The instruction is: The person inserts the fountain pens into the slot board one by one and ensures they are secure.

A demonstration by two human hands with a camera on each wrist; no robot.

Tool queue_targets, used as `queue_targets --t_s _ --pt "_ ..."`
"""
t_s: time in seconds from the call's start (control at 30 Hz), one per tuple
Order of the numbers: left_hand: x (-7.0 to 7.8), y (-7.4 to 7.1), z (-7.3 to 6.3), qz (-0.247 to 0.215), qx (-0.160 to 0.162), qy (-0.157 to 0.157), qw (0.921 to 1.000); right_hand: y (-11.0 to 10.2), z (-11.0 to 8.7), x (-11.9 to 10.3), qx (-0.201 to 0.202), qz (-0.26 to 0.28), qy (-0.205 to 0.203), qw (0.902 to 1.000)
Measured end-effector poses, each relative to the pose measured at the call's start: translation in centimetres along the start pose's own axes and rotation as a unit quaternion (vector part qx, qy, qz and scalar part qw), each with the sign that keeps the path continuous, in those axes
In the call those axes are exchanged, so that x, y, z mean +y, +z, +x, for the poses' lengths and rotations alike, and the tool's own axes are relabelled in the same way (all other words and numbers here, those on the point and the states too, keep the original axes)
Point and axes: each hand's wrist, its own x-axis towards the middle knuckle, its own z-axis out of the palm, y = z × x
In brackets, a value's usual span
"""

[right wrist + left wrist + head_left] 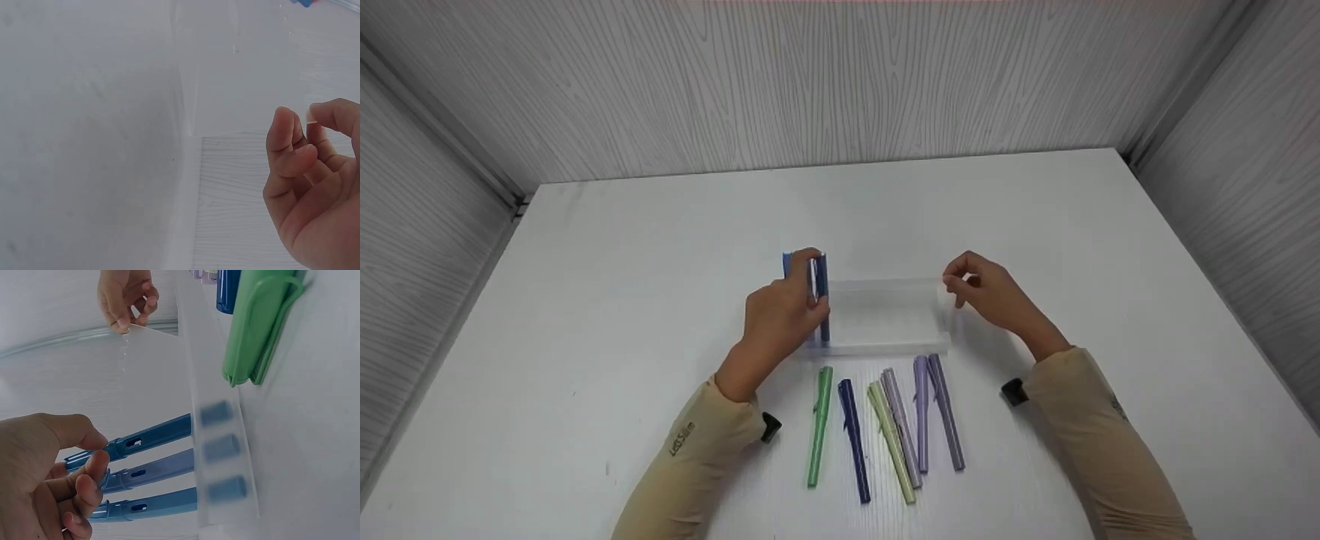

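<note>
A clear plastic box [885, 315] lies on the white table [585, 300]. My left hand [784, 315] holds three blue pens [823, 300] at the box's left end. In the left wrist view its thumb and curled fingers [84, 486] grip the pens' [152, 436] ends, and the pens pass behind the frosted box wall [219, 455]. My right hand [982, 289] pinches the box's right rim between thumb and forefinger [292, 140]. The box [225, 67] shows pale in the right wrist view.
Several pens lie side by side in front of the box: a green pen [819, 426], a dark blue pen [853, 439], a light green pen [891, 441] and purple pens [946, 411]. Grey wood-grain walls [840, 82] enclose the table on three sides.
</note>
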Motion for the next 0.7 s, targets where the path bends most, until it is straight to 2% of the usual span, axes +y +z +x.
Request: queue_targets --t_s 0.2,0.4,0.53,0.7 --pt "0.0 -0.1 0.2 0.001 -0.015 -0.011 0.9998 0.0 -0.1 -0.1 -0.001 -0.002 -0.001 1.0000" --pt "-0.2 -0.3 0.0 -0.004 -0.008 -0.011 0.9999 0.0 -0.1 -0.1 -0.002 0.001 0.000 1.0000" --pt "-0.3 -0.6 -0.8 -0.029 -0.014 0.001 0.9995 0.0 -0.1 -0.2 -0.001 0.000 -0.001 1.0000" --pt "-0.4 -1.1 -2.0 -0.061 -0.046 0.007 0.9970 0.0 -0.2 -0.2 0.003 -0.002 -0.008 1.0000"
